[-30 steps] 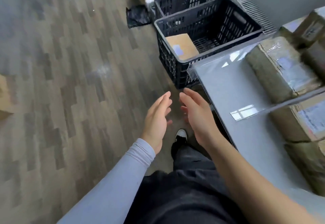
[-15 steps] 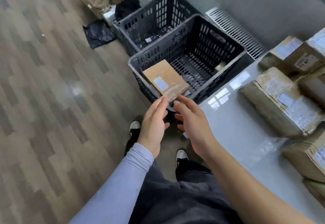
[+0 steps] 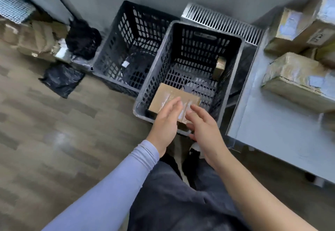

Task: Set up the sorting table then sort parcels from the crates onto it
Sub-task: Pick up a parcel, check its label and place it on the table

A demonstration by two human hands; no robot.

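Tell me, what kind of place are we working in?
Likely a parcel sorting room: black plastic crates on the floor, taped cardboard parcels stacked on a grey table.

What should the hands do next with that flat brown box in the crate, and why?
Probably close on the flat cardboard parcel and lift it. Both the left hand and right hand are open just over its near end in the front crate, holding nothing, and the sorting table waits alongside.

Single head-worn view looks steeply down, close over a somewhat blurred crate [image 3: 188,71].
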